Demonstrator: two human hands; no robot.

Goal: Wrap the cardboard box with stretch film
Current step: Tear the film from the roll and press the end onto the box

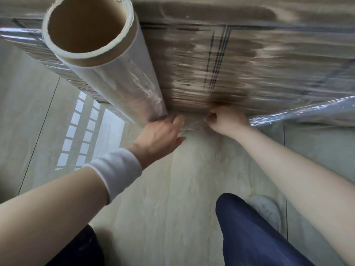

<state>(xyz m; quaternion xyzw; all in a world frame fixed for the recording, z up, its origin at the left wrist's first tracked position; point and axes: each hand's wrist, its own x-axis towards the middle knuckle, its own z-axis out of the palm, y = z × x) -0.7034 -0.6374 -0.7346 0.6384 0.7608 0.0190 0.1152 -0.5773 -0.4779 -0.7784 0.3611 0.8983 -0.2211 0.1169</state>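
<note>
Cardboard-cored film roll [115, 77] stands upright; left hand [161, 135] flat at base, right hand [224, 121] clenches film [299, 112].

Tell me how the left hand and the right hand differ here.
The left hand has straight fingers touching the foot of the film roll; the right hand is curled, pinching stretch film. The left wrist wears a white wristband; the right is bare. Both sit low by the cardboard box.

The pale, shiny floor [153, 208] shows a bright window reflection [76, 135] on the left. A white shoe [265, 208] stands near, right.
</note>
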